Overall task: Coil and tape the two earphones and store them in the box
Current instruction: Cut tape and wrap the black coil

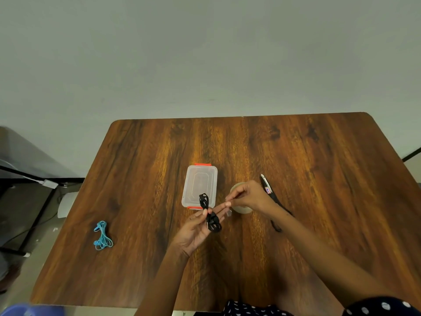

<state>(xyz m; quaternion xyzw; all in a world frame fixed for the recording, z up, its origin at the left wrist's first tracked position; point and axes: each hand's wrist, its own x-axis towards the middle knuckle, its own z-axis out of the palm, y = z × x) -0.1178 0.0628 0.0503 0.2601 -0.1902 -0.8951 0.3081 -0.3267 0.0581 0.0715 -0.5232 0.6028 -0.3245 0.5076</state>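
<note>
My left hand [196,226] holds a coiled black earphone [210,215] pinched at its middle, just in front of the box. My right hand [248,196] pinches a small clear piece of tape [228,212] at its fingertips, close to the left hand's fingers. A roll of clear tape [241,208] sits under the right hand, mostly hidden. The clear plastic box [200,185] with orange clips lies shut with its lid on, at the table's middle. A blue earphone [103,236] lies loosely coiled at the left of the wooden table [319,156].
Black-handled scissors [270,195] lie to the right of my right hand, partly under the forearm. A blue object [20,310] shows at the bottom left corner. Beyond the table's left edge are a black frame and cables on the floor.
</note>
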